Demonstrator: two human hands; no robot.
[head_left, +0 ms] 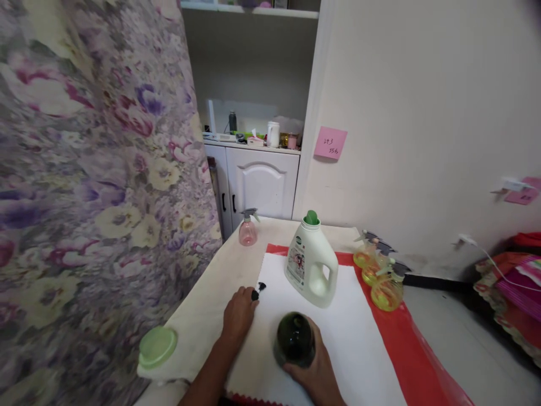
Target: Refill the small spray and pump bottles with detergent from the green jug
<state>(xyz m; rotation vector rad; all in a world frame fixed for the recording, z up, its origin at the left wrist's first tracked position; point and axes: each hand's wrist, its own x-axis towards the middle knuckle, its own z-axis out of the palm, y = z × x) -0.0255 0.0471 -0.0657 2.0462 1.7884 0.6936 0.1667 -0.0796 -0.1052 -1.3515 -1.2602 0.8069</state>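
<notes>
Seems partway through the work, judging from the layout on the table. Shows three yellow-tinted spray bottles lined up along the right side by the edge of a red sheet, with heads fitted, and a pink spray bottle upright near the far left corner, so probably done with for now. Leaves, most likely, a dark rounded vessel to finish with, in hand over the near part of a white sheet, on the near side of a pale green jug and apart from it. Cannot tell whether resting on the sheet or slightly lifted.

Grips that vessel with the right hand, spread wide enough to curve round its near right side. Appears to pinch a small black-and-white piece in the left hand, nearly closed, with fingers bunched at the white sheet's left edge. Cannot make out the vessel's contents
</notes>
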